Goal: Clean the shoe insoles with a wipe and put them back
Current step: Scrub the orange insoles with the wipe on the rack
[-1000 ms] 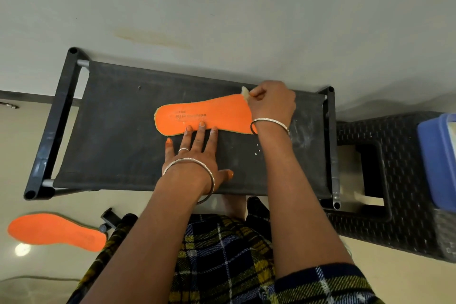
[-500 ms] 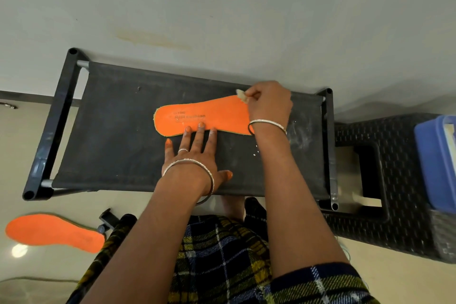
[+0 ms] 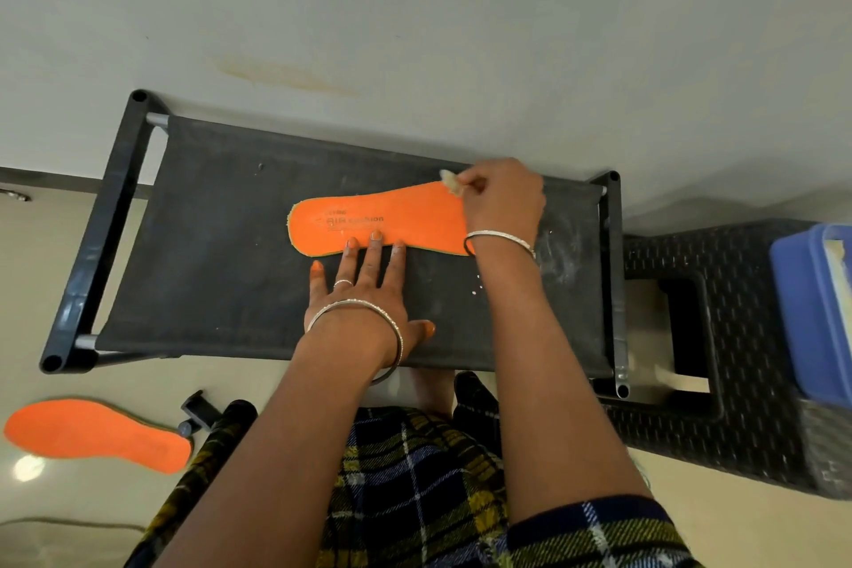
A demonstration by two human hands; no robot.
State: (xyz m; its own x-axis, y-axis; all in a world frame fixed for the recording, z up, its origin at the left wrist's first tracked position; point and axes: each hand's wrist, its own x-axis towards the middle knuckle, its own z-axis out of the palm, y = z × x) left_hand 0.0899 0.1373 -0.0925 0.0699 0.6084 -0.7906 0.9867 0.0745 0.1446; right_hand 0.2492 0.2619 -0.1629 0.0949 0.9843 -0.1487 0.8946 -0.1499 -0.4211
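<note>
Insole (image 3: 387, 217) mid-frame on worktop (image 3: 207, 244): my left hand (image 3: 364, 291) fingers flat, pinning its edge; right hand (image 3: 502, 198) fingers pinch wipe (image 3: 452, 184). Best: firm strokes toward upper-left heel.

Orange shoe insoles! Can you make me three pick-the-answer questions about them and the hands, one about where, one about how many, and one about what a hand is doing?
1. Where is the insole being cleaned?
A. On the black fabric stool
B. Inside the blue box
C. On the person's lap

2. How many orange insoles can you see?
A. One
B. Two
C. Three

3. What is the right hand doing?
A. Lying flat and open
B. Pinching a small wipe
C. Holding a shoe

Answers:
1. A, the insole lies flat on the stool's dark cloth.
2. B, one on the stool, a second insole on the floor at the left.
3. B, its fingers are closed on a pale wad at the insole's end, while the left hand presses fingertips on the insole's near edge.
</note>
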